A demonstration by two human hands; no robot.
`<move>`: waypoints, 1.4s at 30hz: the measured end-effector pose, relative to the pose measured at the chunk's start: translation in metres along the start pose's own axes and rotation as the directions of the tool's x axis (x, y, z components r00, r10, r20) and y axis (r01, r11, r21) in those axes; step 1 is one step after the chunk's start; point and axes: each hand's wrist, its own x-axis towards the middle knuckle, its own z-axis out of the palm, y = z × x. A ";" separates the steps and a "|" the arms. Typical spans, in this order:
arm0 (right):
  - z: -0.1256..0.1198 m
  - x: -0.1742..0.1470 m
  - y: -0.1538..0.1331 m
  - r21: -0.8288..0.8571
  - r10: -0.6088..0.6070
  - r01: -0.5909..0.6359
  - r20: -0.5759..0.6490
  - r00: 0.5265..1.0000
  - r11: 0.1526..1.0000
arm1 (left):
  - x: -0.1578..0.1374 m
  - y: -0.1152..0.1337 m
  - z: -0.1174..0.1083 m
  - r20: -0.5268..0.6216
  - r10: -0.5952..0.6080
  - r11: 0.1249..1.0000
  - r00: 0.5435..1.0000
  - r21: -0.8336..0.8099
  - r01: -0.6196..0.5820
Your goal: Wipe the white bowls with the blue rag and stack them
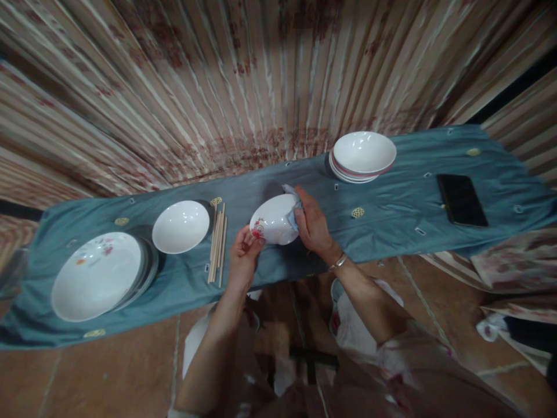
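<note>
A white bowl [275,217] with a red flower print is held on its side above the middle of the table, its outer wall turned up. My left hand [244,255] grips its rim at the lower left, thumb and fingers closed on it. On the opposite side, my right hand [312,223] pinches a light blue cloth [292,215] against the bowl's outside near the base. Left of my left hand lie several wooden chopsticks [218,247] in a loose bundle. Beside them sits another white bowl [181,227].
At the far left stands a stack of large white plates [98,278] with floral print. Stacked white bowls [364,152] stand at the back right, and a black phone or tablet [462,200] lies farther right. A teal cloth [387,226] covers the narrow table; a pleated curtain [270,87] hangs behind.
</note>
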 end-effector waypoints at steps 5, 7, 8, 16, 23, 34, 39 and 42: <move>-0.002 0.000 0.002 -0.048 -0.056 0.058 0.025 0.998 0.997 | 0.000 -0.001 -0.003 0.024 -0.024 0.999 0.999 0.028 0.023; -0.003 0.000 0.001 -0.038 -0.069 0.070 0.040 0.997 0.997 | 0.000 0.000 -0.004 0.022 -0.030 0.999 0.999 0.030 0.029; -0.004 0.001 0.001 -0.030 -0.071 0.073 0.051 0.996 0.997 | -0.001 0.001 -0.004 0.016 -0.030 0.999 0.999 0.033 0.030; -0.006 0.000 -0.012 0.003 -0.077 0.077 0.132 0.988 0.997 | 0.000 0.004 0.000 -0.059 0.221 0.958 0.973 0.198 -0.206; -0.001 0.000 -0.011 0.040 -0.066 0.061 0.134 0.989 0.997 | 0.002 0.006 0.004 -0.042 0.241 0.946 0.970 0.236 -0.225; 0.018 -0.011 -0.002 0.198 0.168 -0.181 0.080 0.983 0.963 | 0.003 0.005 0.000 -0.051 0.217 0.956 0.975 0.214 -0.202; 0.030 -0.017 0.003 0.258 0.264 -0.268 0.051 0.963 0.928 | 0.003 0.004 -0.002 -0.073 0.192 0.966 0.979 0.189 -0.176; 0.037 -0.020 0.006 0.289 0.308 -0.306 0.039 0.951 0.907 | 0.004 0.003 -0.002 -0.075 0.160 0.978 0.984 0.148 -0.147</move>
